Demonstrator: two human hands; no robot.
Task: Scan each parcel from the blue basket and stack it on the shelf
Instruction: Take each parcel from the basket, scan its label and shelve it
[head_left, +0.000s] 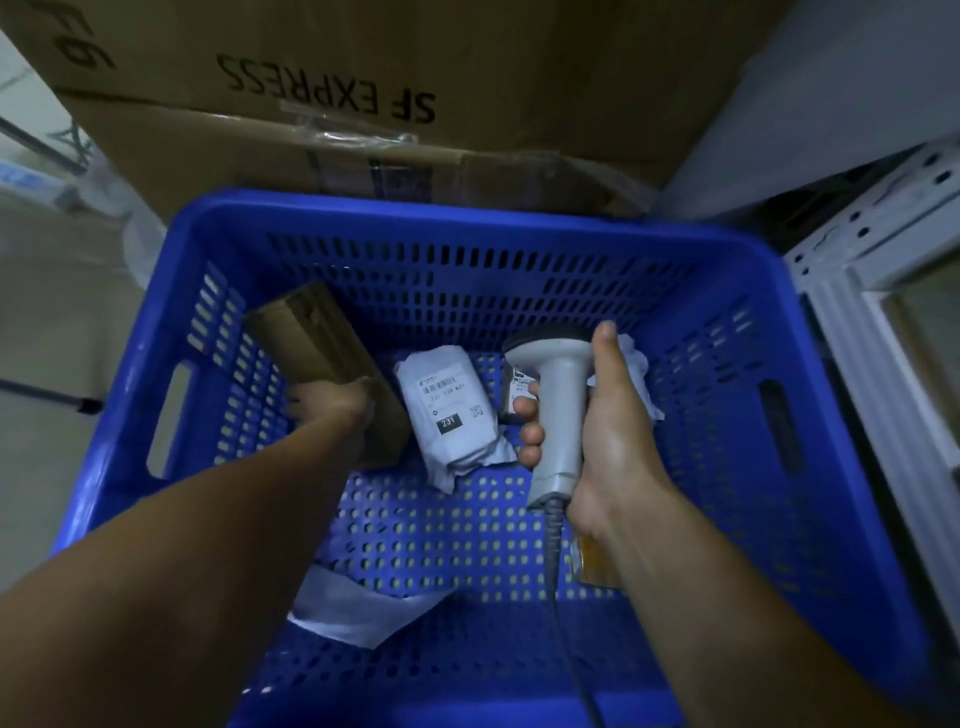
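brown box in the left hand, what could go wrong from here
1. The left hand grips the brown box by one end only, tilted close to the wall of the blue basket; it may slip or catch there.
2. The scanner in the right hand points toward the white parcel, whose label faces up, so it might read that one instead.
3. The cord trails across the basket and could snag a lifted parcel.
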